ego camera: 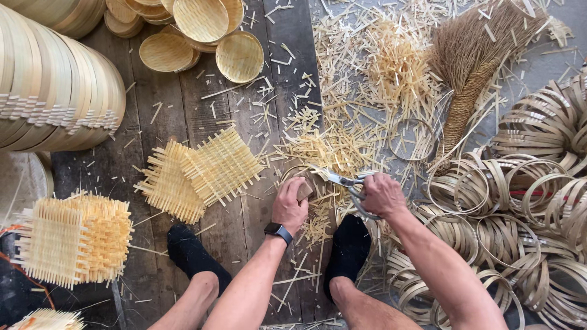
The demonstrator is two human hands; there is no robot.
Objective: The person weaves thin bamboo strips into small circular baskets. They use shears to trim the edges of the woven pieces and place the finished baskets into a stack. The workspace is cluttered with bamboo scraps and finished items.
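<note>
1. My left hand is clenched around a small woven basket, just below the middle of the frame, over the floorboards.
2. My right hand is closed on the scissors, blades pointing left at the basket's rim.
3. I reckon it works best to turn the basket, not the scissors, and snip the stray ends flush.
4. Woven squares sit left, hoops right.

Plank floor: woven mats, bamboo offcuts, hoops, broom.
</note>
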